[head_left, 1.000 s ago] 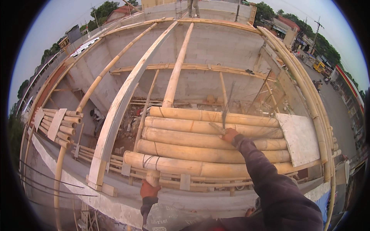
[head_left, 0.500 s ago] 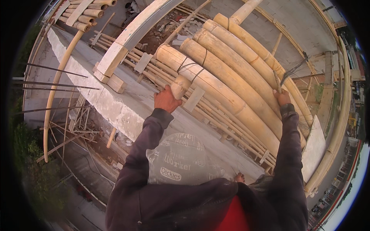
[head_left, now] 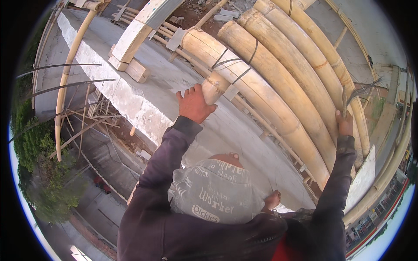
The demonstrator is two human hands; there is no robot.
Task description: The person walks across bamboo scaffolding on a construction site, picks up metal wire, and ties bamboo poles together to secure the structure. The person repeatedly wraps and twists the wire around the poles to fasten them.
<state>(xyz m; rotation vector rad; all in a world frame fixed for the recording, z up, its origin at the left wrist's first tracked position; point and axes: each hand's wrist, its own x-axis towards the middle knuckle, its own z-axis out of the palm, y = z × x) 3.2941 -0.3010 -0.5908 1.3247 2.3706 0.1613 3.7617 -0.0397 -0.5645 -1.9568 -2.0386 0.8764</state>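
The left hand [head_left: 196,104] sits against the cut end of a bamboo crosspiece [head_left: 215,87], fingers slightly spread and thumb held well apart; whether it presses hard cannot be told. The crosspiece juts from beneath the nearest bamboo pole [head_left: 265,104], which is bound with dark cord [head_left: 230,62] and lies in a row with other thick poles. At the far side of the row, the right hand [head_left: 345,124] is closed around a short stick [head_left: 344,100], with its tip poking up beyond the fist, close to thin dark strands [head_left: 365,90]. A bare foot [head_left: 273,200] rests on the concrete ledge [head_left: 244,130]. Compared with half a second ago, both hands are at the same pieces, but the view has tipped toward the ledge, toes show beyond the printed grey trouser knee [head_left: 213,187], and more of the leafy tree [head_left: 52,178] shows at left.
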